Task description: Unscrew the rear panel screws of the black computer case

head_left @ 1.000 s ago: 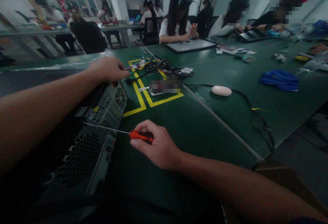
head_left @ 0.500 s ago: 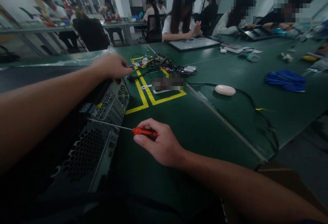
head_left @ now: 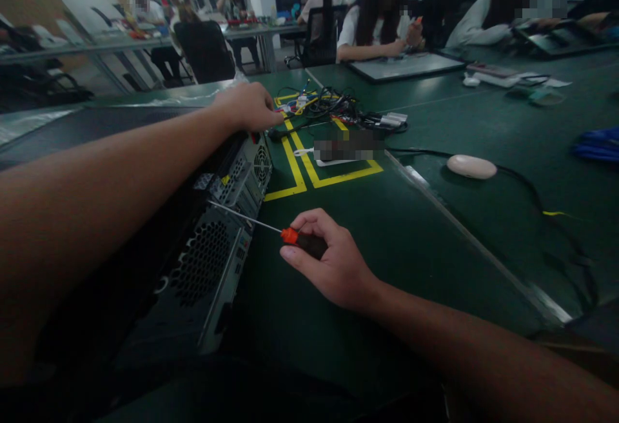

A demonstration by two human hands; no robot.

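A black desktop computer case lies at the left, its metal rear panel with round vent holes facing the right side. My right hand is closed around the orange and black handle of a screwdriver. The long thin shaft points left, its tip meeting the edge of the rear panel; the exact screw or slot is too dark to make out. My left hand reaches across the case and rests on its far rear corner, fingers curled over and partly hidden. My left forearm covers much of the case top.
Behind the case is a tangle of cables over yellow tape marks. A pale oval mouse-like object lies beside a black cord. A blue bundle is at the right. Across the green table, several people sit working.
My view has swung left, so the scene sits farther right. The screwdriver handle has rotated in my right hand, now showing its black side. My left hand stays on the case corner.
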